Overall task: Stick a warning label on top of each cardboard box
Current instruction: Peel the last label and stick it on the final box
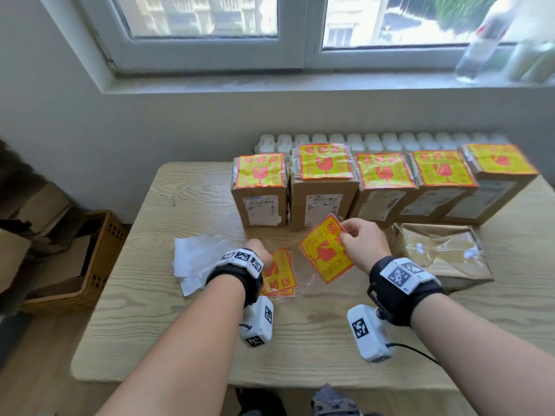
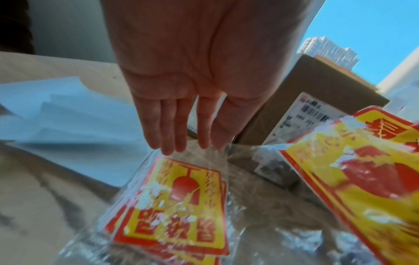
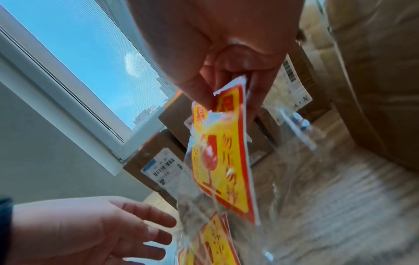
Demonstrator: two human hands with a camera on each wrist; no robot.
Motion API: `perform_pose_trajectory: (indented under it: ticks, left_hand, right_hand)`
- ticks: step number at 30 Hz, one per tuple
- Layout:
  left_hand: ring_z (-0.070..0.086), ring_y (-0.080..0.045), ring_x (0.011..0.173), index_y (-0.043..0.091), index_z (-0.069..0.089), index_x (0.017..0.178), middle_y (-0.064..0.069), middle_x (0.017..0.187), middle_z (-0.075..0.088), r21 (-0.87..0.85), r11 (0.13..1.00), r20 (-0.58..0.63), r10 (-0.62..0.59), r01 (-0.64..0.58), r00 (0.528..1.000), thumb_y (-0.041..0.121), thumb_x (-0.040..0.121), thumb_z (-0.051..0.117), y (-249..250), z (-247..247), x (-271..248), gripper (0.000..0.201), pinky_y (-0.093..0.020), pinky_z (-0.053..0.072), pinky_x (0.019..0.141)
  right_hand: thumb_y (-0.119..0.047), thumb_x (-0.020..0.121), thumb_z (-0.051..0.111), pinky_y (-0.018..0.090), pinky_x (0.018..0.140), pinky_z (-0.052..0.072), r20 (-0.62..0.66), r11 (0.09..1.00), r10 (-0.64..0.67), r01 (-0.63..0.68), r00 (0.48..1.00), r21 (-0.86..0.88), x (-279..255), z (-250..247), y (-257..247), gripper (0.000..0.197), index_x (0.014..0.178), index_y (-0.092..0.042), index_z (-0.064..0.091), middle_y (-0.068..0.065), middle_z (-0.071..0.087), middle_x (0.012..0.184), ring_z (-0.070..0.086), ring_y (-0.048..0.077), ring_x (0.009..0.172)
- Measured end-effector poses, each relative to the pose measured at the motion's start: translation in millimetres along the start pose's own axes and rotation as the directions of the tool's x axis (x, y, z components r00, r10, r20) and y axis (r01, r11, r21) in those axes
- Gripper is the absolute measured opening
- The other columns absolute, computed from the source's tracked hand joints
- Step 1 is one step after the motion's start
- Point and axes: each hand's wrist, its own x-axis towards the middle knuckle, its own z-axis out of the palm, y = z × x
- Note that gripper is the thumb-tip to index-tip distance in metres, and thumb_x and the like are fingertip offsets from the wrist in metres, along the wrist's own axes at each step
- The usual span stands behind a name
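Several upright cardboard boxes (image 1: 324, 202) stand in a row at the back of the wooden table (image 1: 180, 340), each with a yellow-and-red warning label (image 1: 260, 170) on top. A flatter brown box (image 1: 444, 256) with clear tape lies at the right, with no label on top. My right hand (image 1: 353, 235) pinches one loose warning label (image 1: 326, 253) by its upper corner, lifted off the table and partly inside a clear bag (image 3: 197, 202). My left hand (image 2: 183, 143) has straight fingers touching that bag, over a stack of labels (image 2: 179, 202).
White backing papers (image 1: 198, 259) lie left of the label stack. A wicker basket (image 1: 99, 265) with cardboard stands beside the table on the left. A radiator (image 1: 375, 141) runs behind the boxes, and bottles (image 1: 486, 40) stand on the window sill.
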Motion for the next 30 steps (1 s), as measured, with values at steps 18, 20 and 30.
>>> perform_pose_trajectory:
  ticks: [18,20,30]
  left_hand:
    - [0.067,-0.016,0.066,0.008,0.067,0.080,-0.003,0.064,0.072,-0.788,0.597,0.009,0.255,-0.150,0.967,0.013,0.094,0.053,68,-33,-92,0.021,-0.027,0.051,0.072]
    - [0.065,-0.016,0.066,0.008,0.068,0.080,-0.002,0.063,0.072,-0.788,0.593,-0.012,0.253,-0.165,0.967,0.010,0.093,0.054,67,-34,-97,0.019,-0.027,0.052,0.070]
    - [0.064,-0.013,0.066,0.008,0.069,0.083,0.000,0.065,0.072,-0.739,0.631,-0.061,0.288,-0.237,0.956,0.005,0.092,0.056,66,-39,-109,0.016,-0.026,0.054,0.067]
  right_hand:
    - [-0.018,0.098,0.050,0.025,0.062,0.050,-0.080,0.980,-0.125,0.136,0.989,0.148,-17,-71,-10,0.016,0.106,-0.020,0.064,-0.001,0.066,0.095,0.065,0.017,0.086]
    - [-0.019,0.098,0.049,0.025,0.064,0.051,-0.074,0.981,-0.124,0.133,0.990,0.140,-17,-72,-9,0.017,0.109,-0.020,0.062,-0.003,0.064,0.093,0.064,0.016,0.086]
    - [-0.020,0.099,0.048,0.022,0.060,0.047,-0.049,0.987,-0.126,0.130,0.991,0.090,-15,-73,-12,0.023,0.119,-0.019,0.059,-0.002,0.060,0.100,0.060,0.015,0.088]
